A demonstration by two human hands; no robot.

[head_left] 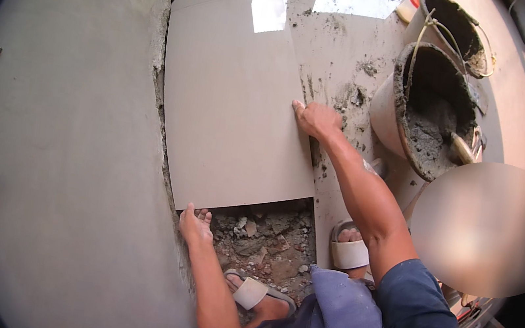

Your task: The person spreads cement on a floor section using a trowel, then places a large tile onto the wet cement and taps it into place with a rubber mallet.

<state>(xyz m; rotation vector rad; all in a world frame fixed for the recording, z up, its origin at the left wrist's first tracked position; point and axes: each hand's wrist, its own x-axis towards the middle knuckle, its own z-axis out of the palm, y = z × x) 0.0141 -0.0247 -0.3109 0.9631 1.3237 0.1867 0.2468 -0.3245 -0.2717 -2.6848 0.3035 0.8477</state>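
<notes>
A large beige floor tile [242, 115] lies along the wall, its near edge over a bare strip of rubble [272, 245]. At its near left corner, my left hand [197, 224] grips the edge, with the thumb on top and the fingers partly hidden below. My right hand [318, 119] is closed at the tile's right edge, thumb toward the face of the tile; its other fingertips are hidden. A dark gap shows under the tile beside the right hand.
A bucket of wet mortar [389, 108] with a tool in it stands at the right, another bucket [428, 16] behind it. The grey wall [60, 137] borders the left. My sandalled feet [252, 292] are close by. A blurred patch hides part of the right.
</notes>
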